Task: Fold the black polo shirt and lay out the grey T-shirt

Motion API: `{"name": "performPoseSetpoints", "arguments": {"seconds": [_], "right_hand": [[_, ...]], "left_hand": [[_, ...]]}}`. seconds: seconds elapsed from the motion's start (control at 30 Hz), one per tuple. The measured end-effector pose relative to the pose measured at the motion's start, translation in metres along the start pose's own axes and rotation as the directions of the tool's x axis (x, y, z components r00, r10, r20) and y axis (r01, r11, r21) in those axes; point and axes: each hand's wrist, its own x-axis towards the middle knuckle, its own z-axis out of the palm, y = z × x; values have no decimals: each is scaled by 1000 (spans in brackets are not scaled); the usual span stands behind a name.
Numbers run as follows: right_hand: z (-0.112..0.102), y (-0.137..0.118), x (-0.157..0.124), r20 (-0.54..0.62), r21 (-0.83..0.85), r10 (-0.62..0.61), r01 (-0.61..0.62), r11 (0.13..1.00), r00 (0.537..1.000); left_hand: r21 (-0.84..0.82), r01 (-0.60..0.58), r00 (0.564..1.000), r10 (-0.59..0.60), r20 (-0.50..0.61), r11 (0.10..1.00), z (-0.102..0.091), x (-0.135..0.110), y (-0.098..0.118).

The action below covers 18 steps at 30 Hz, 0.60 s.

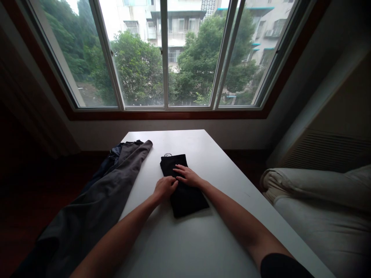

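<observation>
A folded black garment (183,197) lies in the middle of the white table (203,239). My right hand (188,176) rests flat on top of it, fingers stretched out toward the left. At the garment's left edge my left hand (164,187) has its fingers curled and pressed down on the cloth, touching the right hand's fingertips. Whether the left fingers pinch a fold is hidden.
A grey and dark blue garment (98,208) drapes along the table's left edge and hangs off it. A small dark object (167,155) lies just behind the black garment. A pale sofa (319,200) stands to the right. A large window (165,54) fills the back wall.
</observation>
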Motion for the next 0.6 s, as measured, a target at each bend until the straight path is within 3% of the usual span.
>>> {"name": "performPoseSetpoints", "arguments": {"seconds": [0.13, 0.27, 0.43, 0.6], "right_hand": [[-9, -15, 1, 92, 118, -57, 46, 992, 994], [-11, -37, 0, 161, 127, -147, 127, 984, 976], [-1, -67, 0, 178, 80, -199, 187, 979, 964], [-4, -94, -2, 208, 54, -218, 211, 976, 954]], "left_hand": [[-37, 94, 985, -99, -140, 995, -3, 1, -7], [-110, 145, 960, -167, -226, 983, -11, 14, -30], [-175, 206, 949, -240, -205, 963, -18, 32, -72], [-169, 190, 967, -214, -141, 967, -21, 39, -100]]}}
